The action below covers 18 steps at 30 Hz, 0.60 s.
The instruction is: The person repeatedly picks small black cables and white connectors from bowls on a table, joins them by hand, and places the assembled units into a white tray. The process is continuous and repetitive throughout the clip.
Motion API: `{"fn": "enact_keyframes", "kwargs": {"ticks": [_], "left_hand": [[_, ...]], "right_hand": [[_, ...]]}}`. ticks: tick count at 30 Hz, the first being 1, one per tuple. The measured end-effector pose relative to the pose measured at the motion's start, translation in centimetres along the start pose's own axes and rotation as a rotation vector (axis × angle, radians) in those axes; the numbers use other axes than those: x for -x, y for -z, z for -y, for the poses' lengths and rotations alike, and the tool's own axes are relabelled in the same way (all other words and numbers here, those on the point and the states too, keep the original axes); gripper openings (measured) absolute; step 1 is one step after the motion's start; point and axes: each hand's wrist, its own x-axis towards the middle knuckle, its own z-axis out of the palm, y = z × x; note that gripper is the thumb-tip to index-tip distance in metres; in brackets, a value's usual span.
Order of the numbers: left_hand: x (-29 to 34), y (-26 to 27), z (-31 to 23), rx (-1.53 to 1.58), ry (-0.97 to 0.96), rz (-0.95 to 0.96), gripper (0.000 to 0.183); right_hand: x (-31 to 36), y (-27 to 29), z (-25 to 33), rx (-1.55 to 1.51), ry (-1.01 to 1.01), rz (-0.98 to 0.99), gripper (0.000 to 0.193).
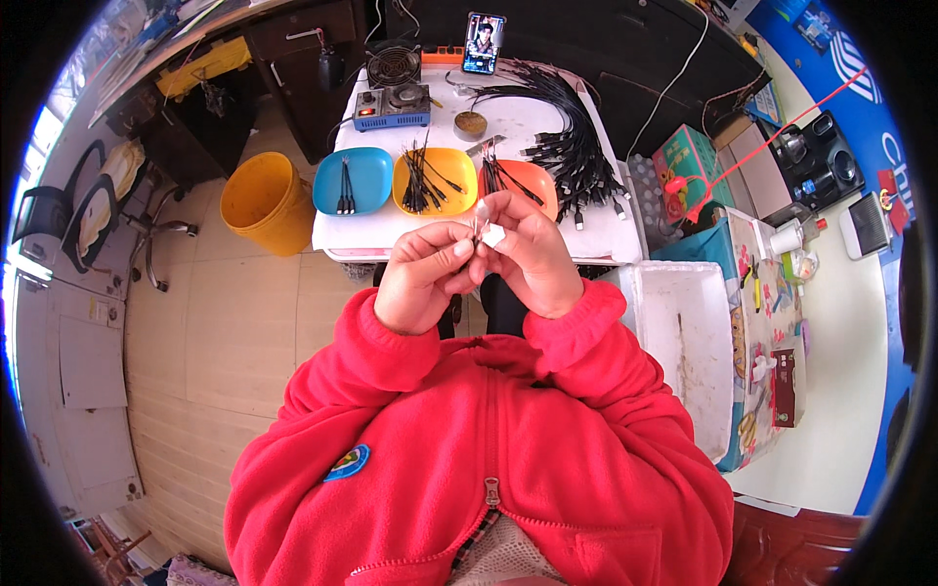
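Note:
My left hand (pixel 420 269) and my right hand (pixel 535 256) meet in front of the plates, fingertips pinched together on a thin wire (pixel 476 230) mostly hidden by the fingers. A small white patch (pixel 494 235) shows at the right thumb, perhaps tape or a wrapping. Just beyond the hands stand a blue plate (pixel 371 166), a yellow plate (pixel 462 171) and an orange plate (pixel 547 186), each holding short black cables (pixel 420 186). Farther right lies a large bundle of black cables with metal plugs (pixel 572 142).
The white-covered table (pixel 337 239) also bears a blue-based heater (pixel 393 105), a small round tin (pixel 470 125) and a phone (pixel 483 44) propped upright. A yellow bucket (pixel 256 210) stands left on the floor. At right are a white foam box (pixel 689 376) and pliers (pixel 755 283).

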Motion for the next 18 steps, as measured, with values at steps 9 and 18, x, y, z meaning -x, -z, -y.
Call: {"fn": "enact_keyframes", "kwargs": {"ticks": [9,18], "left_hand": [[-0.7,1.3,0.5,-0.183,0.051,-0.034,0.016],[-1.9,4.1,2.4,-0.648,-0.082,-0.168,0.015]], "right_hand": [[-0.4,2.7,-0.8,-0.113,-0.123,0.078,0.015],[-2.1,7.2,-4.9,-0.182,-0.223,-0.017,0.02]]}}
